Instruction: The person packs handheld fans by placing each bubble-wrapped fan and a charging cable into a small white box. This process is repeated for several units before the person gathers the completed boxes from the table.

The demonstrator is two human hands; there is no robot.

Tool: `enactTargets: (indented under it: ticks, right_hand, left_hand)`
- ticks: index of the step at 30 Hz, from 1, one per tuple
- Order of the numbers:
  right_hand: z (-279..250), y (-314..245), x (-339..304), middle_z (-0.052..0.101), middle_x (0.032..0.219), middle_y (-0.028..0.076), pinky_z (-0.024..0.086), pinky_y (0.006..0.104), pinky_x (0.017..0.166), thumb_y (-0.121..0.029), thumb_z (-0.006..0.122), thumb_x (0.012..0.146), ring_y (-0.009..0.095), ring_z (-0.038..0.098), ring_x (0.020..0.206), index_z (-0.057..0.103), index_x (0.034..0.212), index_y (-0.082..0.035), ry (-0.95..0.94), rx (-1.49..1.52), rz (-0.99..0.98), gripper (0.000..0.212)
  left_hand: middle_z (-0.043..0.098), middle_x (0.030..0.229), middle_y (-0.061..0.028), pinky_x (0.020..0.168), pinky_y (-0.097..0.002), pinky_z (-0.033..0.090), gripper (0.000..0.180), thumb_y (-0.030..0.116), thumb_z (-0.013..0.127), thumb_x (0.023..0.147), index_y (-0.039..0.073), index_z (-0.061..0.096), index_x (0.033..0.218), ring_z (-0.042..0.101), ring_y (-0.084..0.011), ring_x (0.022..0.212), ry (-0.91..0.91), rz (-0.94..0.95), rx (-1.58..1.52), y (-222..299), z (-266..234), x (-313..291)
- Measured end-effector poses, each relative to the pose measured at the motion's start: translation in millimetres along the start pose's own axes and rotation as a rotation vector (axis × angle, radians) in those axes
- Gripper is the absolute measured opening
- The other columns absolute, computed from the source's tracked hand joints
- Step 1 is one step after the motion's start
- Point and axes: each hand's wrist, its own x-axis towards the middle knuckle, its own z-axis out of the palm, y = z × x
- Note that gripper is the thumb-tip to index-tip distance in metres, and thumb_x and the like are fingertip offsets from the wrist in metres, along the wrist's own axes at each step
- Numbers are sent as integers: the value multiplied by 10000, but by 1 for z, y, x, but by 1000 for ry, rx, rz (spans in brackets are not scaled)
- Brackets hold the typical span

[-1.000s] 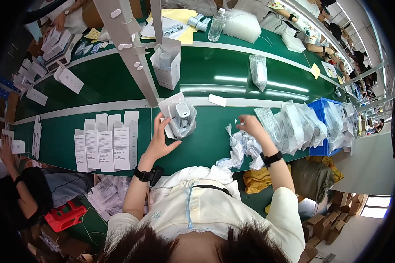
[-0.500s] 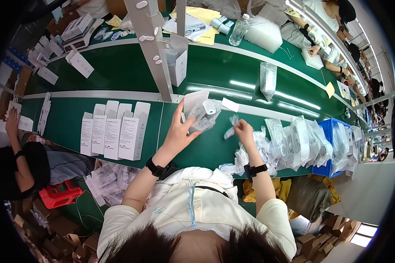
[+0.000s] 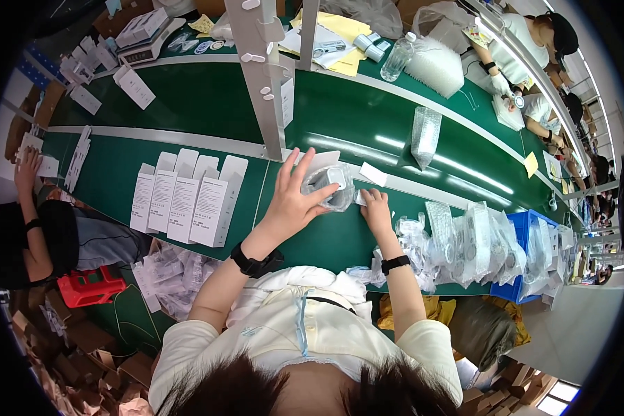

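My left hand [image 3: 291,204] is around a small white device [image 3: 336,177] in clear bubble wrap [image 3: 341,200], thumb resting on its top, index and middle fingers stretched out. Behind the wrap stands a white carton flap [image 3: 324,161]; how much of the carton lies underneath is hidden. At the wrap's right side my right hand [image 3: 376,213] is closed, pinching a small clear bag [image 3: 359,198] whose contents are too small to make out. A white paper slip [image 3: 373,173] lies just beyond the right hand.
Several upright white cartons [image 3: 211,208] stand open-topped at left. To the right are bubble-wrapped items [image 3: 475,239], small bags [image 3: 412,243] and a blue bin [image 3: 522,225]. A metal post [image 3: 260,83] rises ahead by the green belt [image 3: 367,125], which carries a wrapped pack [image 3: 425,135].
My right hand has moved left with the small bag, up against the wrapped device. The device has shifted slightly right, and my left thumb now lies across its top. The view has turned a little.
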Motion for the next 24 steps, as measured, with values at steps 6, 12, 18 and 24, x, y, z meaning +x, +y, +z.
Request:
enactTargets:
  ticks: [6, 12, 18, 24]
  right_hand:
    - [-60, -38, -8, 540, 1057, 134, 489, 290, 653, -65, 660, 681, 244, 579, 808, 530, 1075, -46, 166, 696, 200, 415]
    - [-139, -109, 10, 560, 842, 105, 484, 284, 585, -102, 676, 694, 225, 579, 693, 555, 979, -30, 114, 367, -491, 318]
    - [-106, -134, 30, 502, 870, 97, 480, 348, 589, -140, 672, 686, 268, 557, 759, 552, 937, -22, -66, 66, -308, 302]
    - [-101, -140, 21, 522, 833, 90, 473, 338, 654, -163, 645, 714, 261, 543, 844, 560, 900, -30, 69, 286, -388, 244]
  left_hand:
    - [346, 1310, -141, 925, -372, 368, 174, 52, 663, 699, 83, 655, 869, 389, -317, 1151, 134, -134, -232, -19, 13, -5]
    - [386, 1287, -152, 920, -370, 387, 143, 31, 636, 725, 79, 671, 855, 404, -313, 1174, 146, -151, -306, -22, 11, -1]
    - [374, 1298, -156, 932, -370, 377, 156, -3, 605, 729, 58, 667, 859, 392, -319, 1181, 138, -138, -319, -24, 12, -4]
    - [313, 1344, -174, 949, -396, 360, 171, -28, 562, 743, 42, 668, 858, 375, -338, 1196, 132, -178, -372, -34, 12, -9]
